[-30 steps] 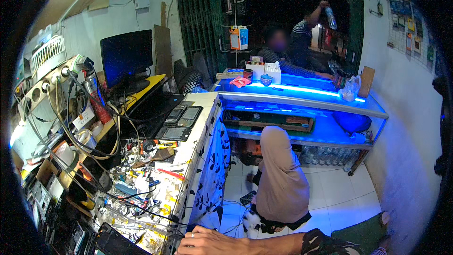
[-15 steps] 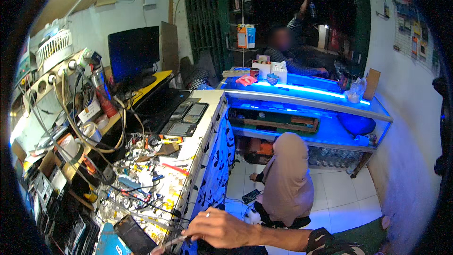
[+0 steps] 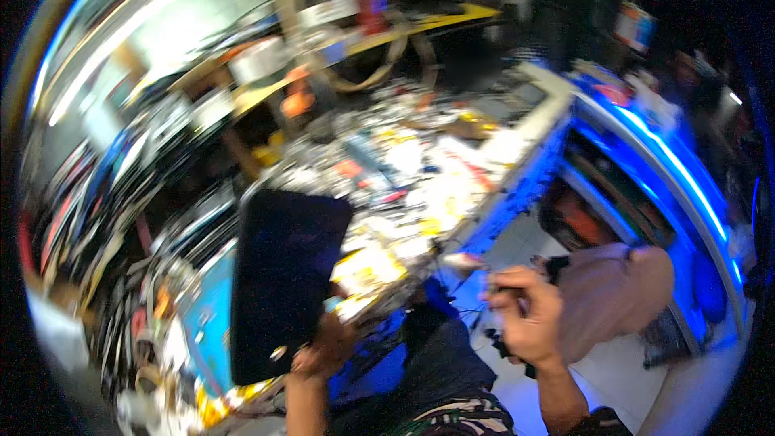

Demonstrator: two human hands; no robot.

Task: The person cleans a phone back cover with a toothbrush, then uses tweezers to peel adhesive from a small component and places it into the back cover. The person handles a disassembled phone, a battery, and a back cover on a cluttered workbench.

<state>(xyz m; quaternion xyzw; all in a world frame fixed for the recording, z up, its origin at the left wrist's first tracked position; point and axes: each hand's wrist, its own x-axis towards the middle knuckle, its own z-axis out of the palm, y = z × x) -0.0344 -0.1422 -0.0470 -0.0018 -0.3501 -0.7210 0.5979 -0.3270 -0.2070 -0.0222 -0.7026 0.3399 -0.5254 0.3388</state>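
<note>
A dark, flat, rectangular phone [image 3: 282, 282] stands tilted over the near end of the workbench. My left hand [image 3: 319, 351] is closed on its lower right edge. To the right, away from the bench, my right hand [image 3: 529, 315] is raised with its fingers curled together. A small whitish piece [image 3: 464, 261] shows just beyond those fingertips, too smeared to name, and whether the hand holds it I cannot tell. Under and beside the phone lies a blue mat [image 3: 210, 315]. The whole picture is blurred by motion.
Small parts and tools clutter the lit workbench [image 3: 517, 141]. Stacked flat panels [image 3: 121, 202] crowd the left. An orange-handled tool [image 3: 297, 95] stands by a yellow-edged shelf [image 3: 436, 23]. A person in a brown head covering [image 3: 613, 299] is low on the right, before a blue-lit display counter [image 3: 686, 169].
My view has swung left and down toward the bench. The phone, earlier low over the blue mat, is now lifted in my left hand. My right hand has moved away from it.
</note>
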